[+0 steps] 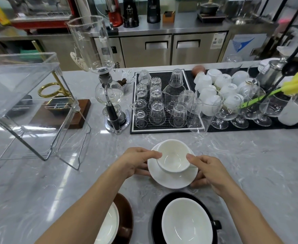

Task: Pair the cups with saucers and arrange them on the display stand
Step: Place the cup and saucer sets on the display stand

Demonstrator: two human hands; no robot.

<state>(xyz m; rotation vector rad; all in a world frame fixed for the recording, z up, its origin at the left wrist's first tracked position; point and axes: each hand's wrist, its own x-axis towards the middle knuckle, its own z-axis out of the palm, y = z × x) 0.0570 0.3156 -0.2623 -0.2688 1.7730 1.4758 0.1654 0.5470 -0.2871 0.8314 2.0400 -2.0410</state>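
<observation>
A white cup [173, 155] sits on a white saucer [172, 178] in the middle of the marble counter. My left hand [135, 161] grips the saucer's left edge, thumb on the cup's rim. My right hand [208, 169] grips the saucer's right edge, thumb against the cup. Nearer to me stand a black cup [187, 224] on a black saucer [160, 206] and a brown cup [109, 224] on a brown saucer [125, 208], partly hidden by my left forearm. The clear acrylic display stand [32, 106] with wire legs stands at the left.
A glass siphon brewer [107, 95] stands behind the white pair. A black mat [167, 129] holds several upturned glasses; further right are white cups [213, 83], stemmed glasses [232, 110] and a yellow flower [297, 83]. A wooden base with brass ring [60, 111] sits behind the stand.
</observation>
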